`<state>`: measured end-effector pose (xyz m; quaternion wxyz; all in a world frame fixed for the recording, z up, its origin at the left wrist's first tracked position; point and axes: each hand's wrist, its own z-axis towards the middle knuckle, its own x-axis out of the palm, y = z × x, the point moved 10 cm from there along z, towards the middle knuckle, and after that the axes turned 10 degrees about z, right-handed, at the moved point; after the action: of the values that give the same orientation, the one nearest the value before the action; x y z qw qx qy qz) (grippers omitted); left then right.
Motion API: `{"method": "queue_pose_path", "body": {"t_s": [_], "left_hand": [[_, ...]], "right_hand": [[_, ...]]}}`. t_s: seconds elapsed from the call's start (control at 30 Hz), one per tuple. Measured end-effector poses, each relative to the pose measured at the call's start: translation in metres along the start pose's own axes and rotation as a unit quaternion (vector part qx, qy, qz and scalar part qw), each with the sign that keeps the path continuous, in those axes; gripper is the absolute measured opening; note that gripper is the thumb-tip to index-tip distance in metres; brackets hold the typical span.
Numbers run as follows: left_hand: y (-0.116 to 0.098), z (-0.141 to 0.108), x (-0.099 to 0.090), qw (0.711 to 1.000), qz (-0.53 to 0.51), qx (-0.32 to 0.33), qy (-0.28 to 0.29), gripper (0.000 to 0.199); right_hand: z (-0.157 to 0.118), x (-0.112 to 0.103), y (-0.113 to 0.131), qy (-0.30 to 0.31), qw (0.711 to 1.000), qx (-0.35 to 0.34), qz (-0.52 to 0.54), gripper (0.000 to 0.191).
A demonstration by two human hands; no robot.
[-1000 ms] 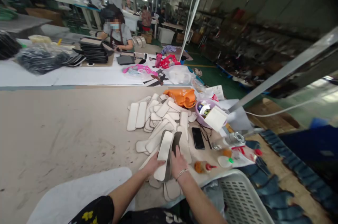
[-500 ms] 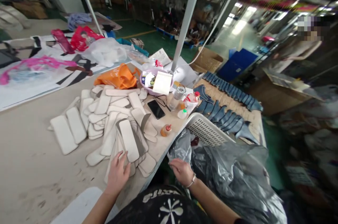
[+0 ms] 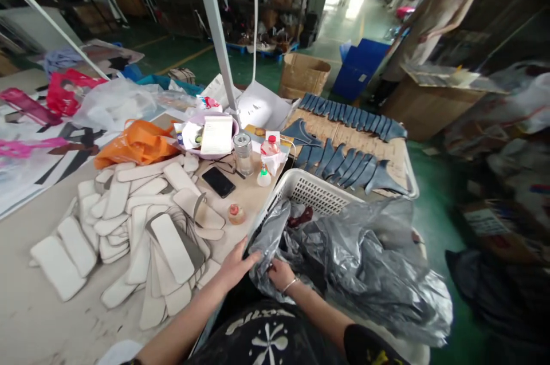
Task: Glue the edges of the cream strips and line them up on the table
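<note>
A crumpled grey plastic bag (image 3: pixel 344 250) lies in and over a white perforated plastic basket (image 3: pixel 296 179) beside the table. My right hand (image 3: pixel 281 275) is at the bag's near left edge, its fingers curled into the plastic. Close by on the left, my left hand (image 3: pixel 235 266) has its fingers stretched out and apart, with the tips at the bag's edge. Something dark red (image 3: pixel 301 217) shows in the bag's opening. To the left, a loose pile of off-white, rounded-end flat pieces (image 3: pixel 172 247) covers part of the table.
On the table (image 3: pixel 26 239) stand a phone (image 3: pixel 219 181), a glass jar (image 3: pixel 243 156), small bottles (image 3: pixel 263 175) and an orange bag (image 3: pixel 137 144). Dark blue curved pieces (image 3: pixel 344 164) lie in rows on cardboard behind the basket. A person (image 3: pixel 429 27) stands at the back right.
My view has swung right. My left hand has left the off-white pieces and come across to the bag's edge. The right hand's fingers have moved into the plastic.
</note>
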<state>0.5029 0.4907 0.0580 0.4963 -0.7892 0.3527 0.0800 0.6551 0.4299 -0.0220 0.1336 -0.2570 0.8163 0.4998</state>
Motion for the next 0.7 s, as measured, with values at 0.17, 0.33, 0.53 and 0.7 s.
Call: {"method": "queue_pose_path", "body": {"t_s": [0.17, 0.33, 0.53, 0.7], "left_hand": [[-0.018, 0.038, 0.044, 0.992, 0.102, -0.06, 0.03, 0.078], [-0.009, 0.029, 0.063, 0.979, -0.142, -0.118, 0.087, 0.045], [-0.068, -0.024, 0.069, 0.943, -0.274, -0.076, 0.171, 0.048], [-0.095, -0.03, 0.039, 0.931, -0.349, -0.067, 0.082, 0.053]], "right_hand": [[-0.026, 0.021, 0.051, 0.099, 0.99, -0.096, 0.031, 0.015], [-0.04, -0.028, 0.054, 0.111, 0.971, -0.121, 0.175, 0.019], [-0.005, -0.12, 0.021, -0.084, 0.984, -0.059, 0.144, 0.029], [0.017, -0.121, 0.024, -0.078, 0.989, -0.061, 0.108, 0.015]]}}
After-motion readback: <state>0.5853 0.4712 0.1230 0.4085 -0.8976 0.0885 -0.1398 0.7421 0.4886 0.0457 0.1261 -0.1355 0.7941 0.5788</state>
